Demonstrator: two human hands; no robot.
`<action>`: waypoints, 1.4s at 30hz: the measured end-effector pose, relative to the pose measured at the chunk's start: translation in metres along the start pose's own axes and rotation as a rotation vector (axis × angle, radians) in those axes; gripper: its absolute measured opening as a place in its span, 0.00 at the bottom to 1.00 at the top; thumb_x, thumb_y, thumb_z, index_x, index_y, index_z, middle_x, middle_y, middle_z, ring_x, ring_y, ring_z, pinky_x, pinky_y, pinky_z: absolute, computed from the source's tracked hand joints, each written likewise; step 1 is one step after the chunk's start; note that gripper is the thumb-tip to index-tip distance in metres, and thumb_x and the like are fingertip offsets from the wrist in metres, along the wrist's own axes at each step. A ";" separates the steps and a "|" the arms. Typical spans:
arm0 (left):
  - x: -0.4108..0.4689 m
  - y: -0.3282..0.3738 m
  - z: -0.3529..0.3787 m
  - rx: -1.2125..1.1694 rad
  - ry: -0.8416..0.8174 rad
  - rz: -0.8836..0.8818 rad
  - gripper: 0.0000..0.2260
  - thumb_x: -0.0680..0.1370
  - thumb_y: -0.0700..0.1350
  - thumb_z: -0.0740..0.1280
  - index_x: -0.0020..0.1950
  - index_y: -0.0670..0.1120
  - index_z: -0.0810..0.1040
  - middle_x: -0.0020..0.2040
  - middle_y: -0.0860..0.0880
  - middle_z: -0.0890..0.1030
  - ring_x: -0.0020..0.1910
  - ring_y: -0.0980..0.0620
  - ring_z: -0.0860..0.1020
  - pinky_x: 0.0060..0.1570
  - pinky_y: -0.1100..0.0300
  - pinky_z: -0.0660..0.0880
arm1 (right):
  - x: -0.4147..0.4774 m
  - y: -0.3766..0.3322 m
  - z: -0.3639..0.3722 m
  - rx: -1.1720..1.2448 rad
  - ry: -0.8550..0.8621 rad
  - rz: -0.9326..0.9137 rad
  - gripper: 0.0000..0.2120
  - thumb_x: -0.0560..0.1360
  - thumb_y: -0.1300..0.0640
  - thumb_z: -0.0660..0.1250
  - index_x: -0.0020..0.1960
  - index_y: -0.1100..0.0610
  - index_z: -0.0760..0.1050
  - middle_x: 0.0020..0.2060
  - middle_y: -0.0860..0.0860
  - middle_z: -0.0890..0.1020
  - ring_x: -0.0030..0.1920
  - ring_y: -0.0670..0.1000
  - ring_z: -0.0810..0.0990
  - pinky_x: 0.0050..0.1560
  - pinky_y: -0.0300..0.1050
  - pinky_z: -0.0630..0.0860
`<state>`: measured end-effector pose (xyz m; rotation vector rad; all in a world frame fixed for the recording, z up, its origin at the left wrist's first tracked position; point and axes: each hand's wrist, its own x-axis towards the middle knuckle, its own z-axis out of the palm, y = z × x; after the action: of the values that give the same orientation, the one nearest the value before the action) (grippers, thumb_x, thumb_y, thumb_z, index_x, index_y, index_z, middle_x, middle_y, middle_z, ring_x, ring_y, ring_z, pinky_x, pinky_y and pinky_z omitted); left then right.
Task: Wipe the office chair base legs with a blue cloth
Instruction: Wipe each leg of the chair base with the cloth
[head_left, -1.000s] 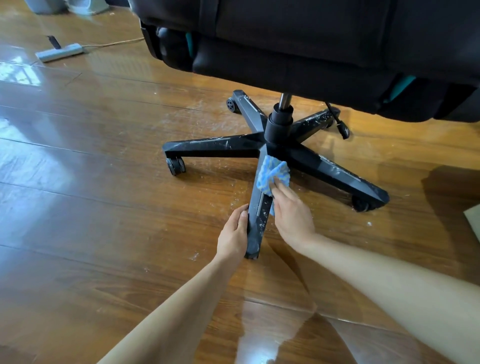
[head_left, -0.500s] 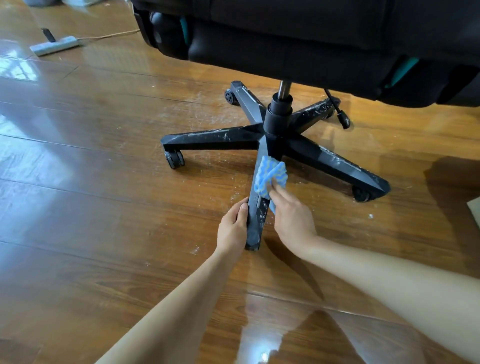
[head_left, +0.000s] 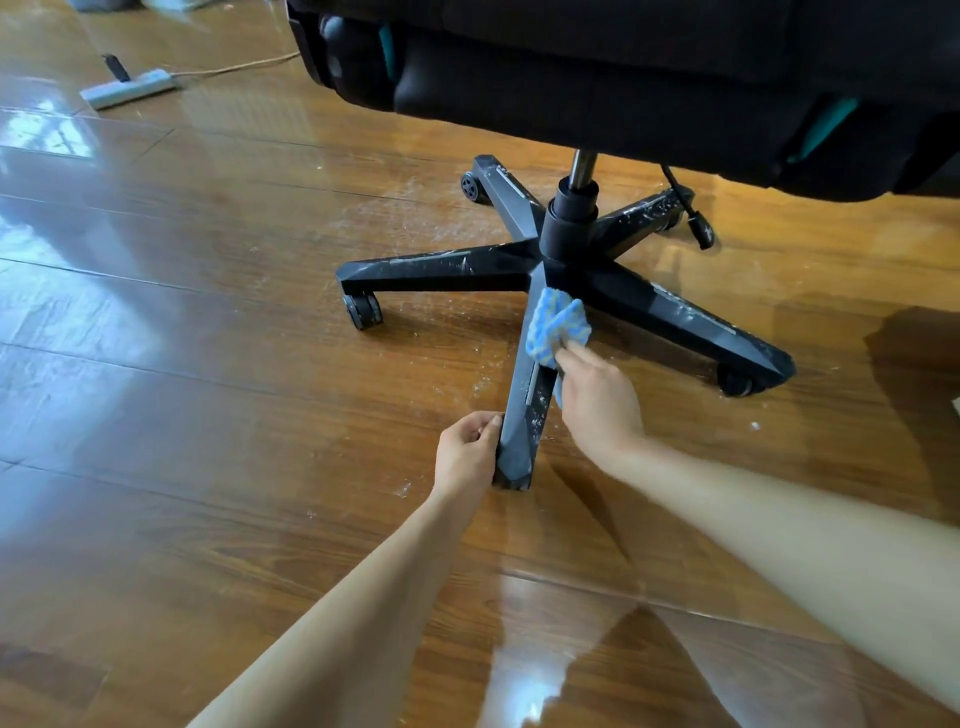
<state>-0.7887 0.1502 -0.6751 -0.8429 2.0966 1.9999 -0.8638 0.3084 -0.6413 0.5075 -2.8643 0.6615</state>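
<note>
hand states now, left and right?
Left hand: closed around the tip of the nearest black chair base leg.
Right hand: closed on the blue cloth, pressing it on that leg.

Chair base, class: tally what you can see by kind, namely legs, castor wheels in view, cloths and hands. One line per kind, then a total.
Legs: 5
Castor wheels: 3
Blue cloth: 1
Hands, left hand and right hand: 2
Total: 11

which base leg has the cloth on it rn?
The near leg pointing at the camera: blue cloth pressed on it by the right hand, left hand gripping its tip.
</note>
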 end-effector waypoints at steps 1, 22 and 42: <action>0.001 0.000 0.000 -0.020 0.006 -0.008 0.10 0.87 0.46 0.65 0.56 0.47 0.87 0.50 0.44 0.88 0.43 0.50 0.87 0.30 0.57 0.81 | -0.015 -0.003 0.002 0.028 -0.003 -0.014 0.25 0.80 0.69 0.60 0.75 0.57 0.73 0.75 0.51 0.73 0.68 0.58 0.79 0.60 0.55 0.81; 0.015 0.004 -0.018 -0.052 -0.108 -0.131 0.10 0.86 0.42 0.67 0.52 0.43 0.88 0.31 0.55 0.81 0.28 0.62 0.76 0.30 0.69 0.75 | -0.097 -0.021 0.019 0.106 -0.006 -0.084 0.26 0.81 0.67 0.63 0.78 0.57 0.69 0.78 0.50 0.69 0.78 0.48 0.66 0.75 0.37 0.64; 0.001 0.003 -0.031 -0.246 -0.192 -0.274 0.13 0.79 0.34 0.65 0.53 0.44 0.89 0.42 0.49 0.86 0.35 0.59 0.78 0.41 0.66 0.76 | -0.120 -0.021 0.018 0.105 -0.066 -0.190 0.25 0.81 0.67 0.63 0.77 0.58 0.70 0.78 0.50 0.68 0.80 0.48 0.64 0.79 0.35 0.56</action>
<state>-0.7817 0.1202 -0.6692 -0.8790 1.5633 2.1162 -0.7463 0.3170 -0.6762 0.8196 -2.8046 0.7771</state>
